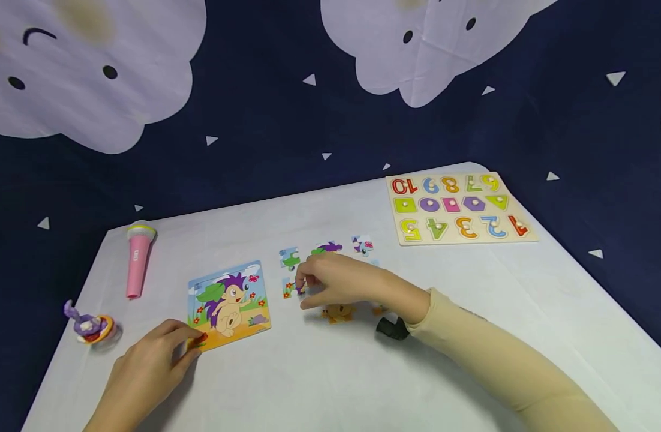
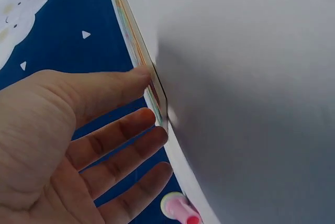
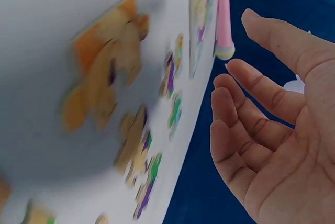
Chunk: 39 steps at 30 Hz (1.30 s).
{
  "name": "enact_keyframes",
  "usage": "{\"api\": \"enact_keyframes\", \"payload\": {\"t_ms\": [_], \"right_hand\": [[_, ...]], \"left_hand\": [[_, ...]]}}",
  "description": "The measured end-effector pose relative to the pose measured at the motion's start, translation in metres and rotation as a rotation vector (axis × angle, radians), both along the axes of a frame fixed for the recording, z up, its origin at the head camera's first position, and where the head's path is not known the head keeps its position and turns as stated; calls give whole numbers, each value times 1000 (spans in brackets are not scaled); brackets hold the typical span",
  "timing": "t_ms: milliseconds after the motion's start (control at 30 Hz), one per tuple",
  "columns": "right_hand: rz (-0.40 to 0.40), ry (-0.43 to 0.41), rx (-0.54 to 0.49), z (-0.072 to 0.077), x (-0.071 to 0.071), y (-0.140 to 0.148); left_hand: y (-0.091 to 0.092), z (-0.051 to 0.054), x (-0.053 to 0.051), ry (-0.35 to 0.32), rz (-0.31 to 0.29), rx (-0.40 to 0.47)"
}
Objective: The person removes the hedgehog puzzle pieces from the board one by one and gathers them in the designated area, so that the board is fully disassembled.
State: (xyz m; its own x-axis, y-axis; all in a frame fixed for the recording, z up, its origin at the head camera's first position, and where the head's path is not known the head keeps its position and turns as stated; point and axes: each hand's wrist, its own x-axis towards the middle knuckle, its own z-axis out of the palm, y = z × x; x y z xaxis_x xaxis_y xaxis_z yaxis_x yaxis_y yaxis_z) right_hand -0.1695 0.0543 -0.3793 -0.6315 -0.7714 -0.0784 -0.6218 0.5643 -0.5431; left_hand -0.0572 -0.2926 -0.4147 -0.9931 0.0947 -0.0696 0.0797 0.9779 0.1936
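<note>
My left hand [image 1: 149,363] has its thumb and index finger at the near-left corner of a square hedgehog picture puzzle board [image 1: 233,300], which lies flat on the white table. In the left wrist view, the board [image 2: 138,46] appears edge-on, with the thumb against it and the other fingers spread. My right hand [image 1: 343,279] hovers over loose jigsaw pieces [image 1: 290,258], with thumb and fingers apart. No piece shows between those fingers in the right wrist view. A tan and orange piece [image 1: 338,312] lies below the hand, which hides part of the group.
A wooden number and shape board [image 1: 465,210] lies at the back right. On the left are a pink toy microphone [image 1: 138,264] and a small purple and orange toy [image 1: 93,327]. A black object [image 1: 392,328] lies by the right wrist. Dark patterned cloth [image 1: 266,108] hangs behind.
</note>
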Motion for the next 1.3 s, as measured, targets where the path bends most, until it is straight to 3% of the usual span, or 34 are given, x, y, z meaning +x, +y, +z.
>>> {"api": "enact_keyframes", "payload": {"t_ms": [400, 933, 1300], "right_hand": [[69, 7, 21, -8, -8, -59], [142, -41, 122, -11, -3, -125], [180, -6, 234, -18, 6, -161]], "left_hand": [[-19, -3, -3, -102, 17, 15], [-21, -4, -8, -122, 9, 36], [-24, -7, -7, -149, 20, 40]]}}
